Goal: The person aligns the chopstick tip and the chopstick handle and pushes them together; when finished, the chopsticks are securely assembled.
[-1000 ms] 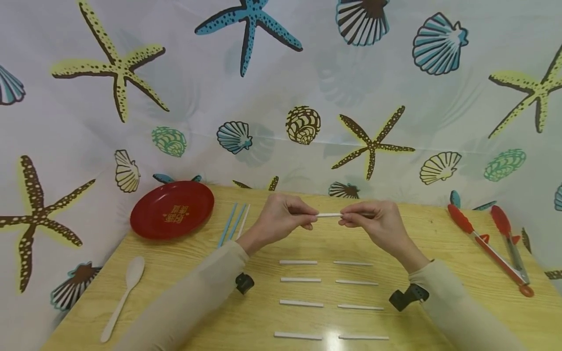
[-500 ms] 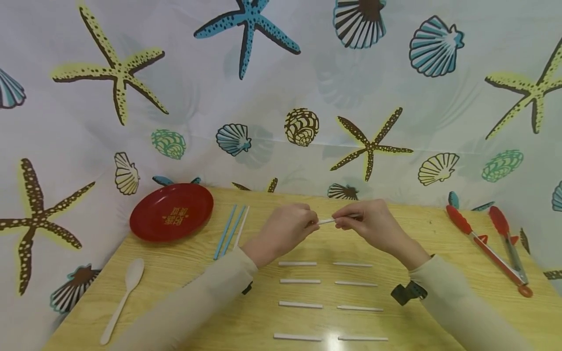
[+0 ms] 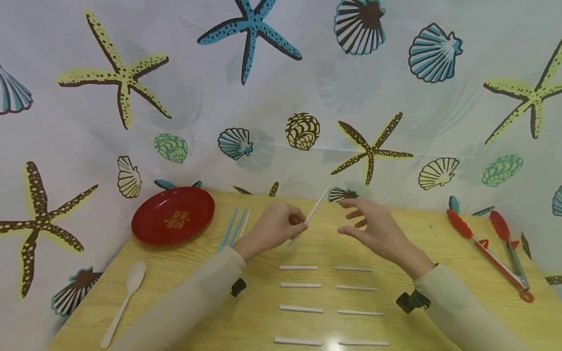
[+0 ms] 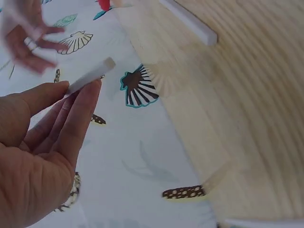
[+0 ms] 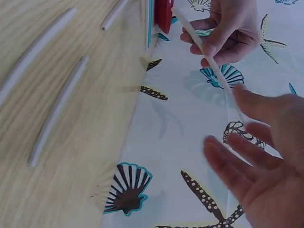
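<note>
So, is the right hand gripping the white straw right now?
No, the right hand is open beside the white straw, which only the left hand pinches.

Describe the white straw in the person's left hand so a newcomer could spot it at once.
Start at the wooden table and find the two columns of short white pieces laid flat near its middle. Just beyond them the left hand pinches a white straw. It alone is lifted off the table, slanting up and right, and longer than the pieces.

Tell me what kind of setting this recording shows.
Probably a staged tabletop workspace, not a real kitchen: a wooden table backed by a seashell-print curtain, with white straw pieces laid in neat rows.
</note>
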`<state>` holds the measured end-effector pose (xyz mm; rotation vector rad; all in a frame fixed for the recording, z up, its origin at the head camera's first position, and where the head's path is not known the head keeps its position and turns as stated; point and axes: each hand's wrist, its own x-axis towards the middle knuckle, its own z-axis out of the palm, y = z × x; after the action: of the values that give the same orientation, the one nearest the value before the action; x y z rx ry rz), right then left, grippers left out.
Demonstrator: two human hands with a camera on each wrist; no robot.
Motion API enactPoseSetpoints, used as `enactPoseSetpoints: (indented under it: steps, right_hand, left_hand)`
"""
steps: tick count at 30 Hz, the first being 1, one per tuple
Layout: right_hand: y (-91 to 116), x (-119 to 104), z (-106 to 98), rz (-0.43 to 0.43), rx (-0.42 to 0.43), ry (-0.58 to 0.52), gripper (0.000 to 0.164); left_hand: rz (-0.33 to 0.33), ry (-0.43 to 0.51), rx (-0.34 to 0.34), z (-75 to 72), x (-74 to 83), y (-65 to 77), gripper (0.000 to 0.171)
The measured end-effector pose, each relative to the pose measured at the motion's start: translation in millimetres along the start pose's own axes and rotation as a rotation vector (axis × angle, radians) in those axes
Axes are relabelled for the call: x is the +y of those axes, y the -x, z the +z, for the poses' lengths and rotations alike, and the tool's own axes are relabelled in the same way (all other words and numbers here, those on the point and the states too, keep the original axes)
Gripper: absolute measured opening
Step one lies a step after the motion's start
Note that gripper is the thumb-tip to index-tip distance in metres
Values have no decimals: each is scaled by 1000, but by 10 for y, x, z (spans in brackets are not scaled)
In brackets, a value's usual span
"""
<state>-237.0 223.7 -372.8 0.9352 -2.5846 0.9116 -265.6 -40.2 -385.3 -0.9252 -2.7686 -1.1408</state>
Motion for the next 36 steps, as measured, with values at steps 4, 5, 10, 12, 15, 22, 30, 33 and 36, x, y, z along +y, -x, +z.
enactPoseSetpoints:
  steps: [4, 5, 10, 12, 15, 22, 30, 33, 36]
  right_hand:
    - [90, 77, 66, 18, -250, 43, 39]
    - [113, 99, 87, 18, -308, 49, 36]
    - [208, 198, 197, 13, -478, 77, 29]
    - [236, 226, 236, 25, -506, 78, 28]
    - [270, 248, 289, 46, -518, 79, 27]
    - [288, 280, 348, 49, -492, 115, 15]
    - [294, 318, 383, 18, -475, 119, 13]
    - [295, 324, 390, 20, -470, 119, 14]
    - [296, 330, 401, 22, -469, 128, 15]
  left_hand:
    - [-187, 280, -17, -59, -109, 21, 6]
    - [-231, 323, -14, -73, -137, 27, 7]
    - [-403, 479, -17, -122, -284, 61, 11]
    - [-438, 513, -37, -139, -334, 76, 13]
    - [-464, 530, -72, -171, -400, 100, 13]
    - [-552, 462, -127, -227, -591, 172, 10]
    - [-611, 284, -183, -297, -714, 224, 6]
    - [-635, 250, -195, -312, -728, 246, 5]
    - [-654, 228, -201, -332, -732, 268, 5]
